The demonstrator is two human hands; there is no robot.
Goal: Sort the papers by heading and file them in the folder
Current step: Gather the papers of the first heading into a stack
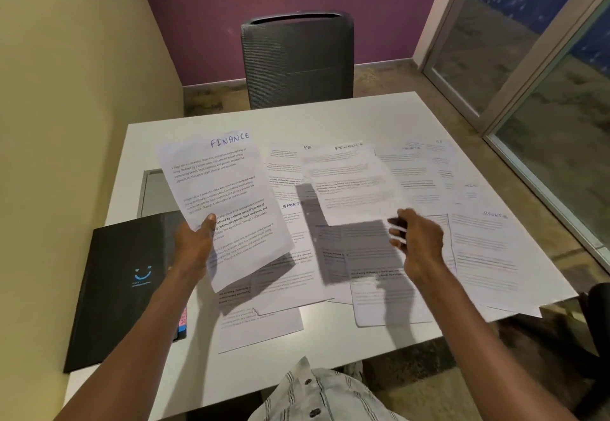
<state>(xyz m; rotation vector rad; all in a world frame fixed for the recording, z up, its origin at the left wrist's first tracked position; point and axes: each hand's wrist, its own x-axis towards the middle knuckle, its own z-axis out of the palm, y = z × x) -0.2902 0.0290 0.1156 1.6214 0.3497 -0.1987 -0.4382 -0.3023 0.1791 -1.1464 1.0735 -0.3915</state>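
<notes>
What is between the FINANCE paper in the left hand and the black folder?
Nothing visible. The left hand holds the FINANCE paper in the air right beside the black folder, which lies closed on the table with nothing on its cover.

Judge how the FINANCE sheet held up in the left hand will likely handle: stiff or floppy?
Probably floppy: the FINANCE sheet is a single thin page held by the left hand at one edge only, and its lower corner curls. Likely very light, since a thumb grip carries it. It may slide easily off the other loose papers.
</notes>
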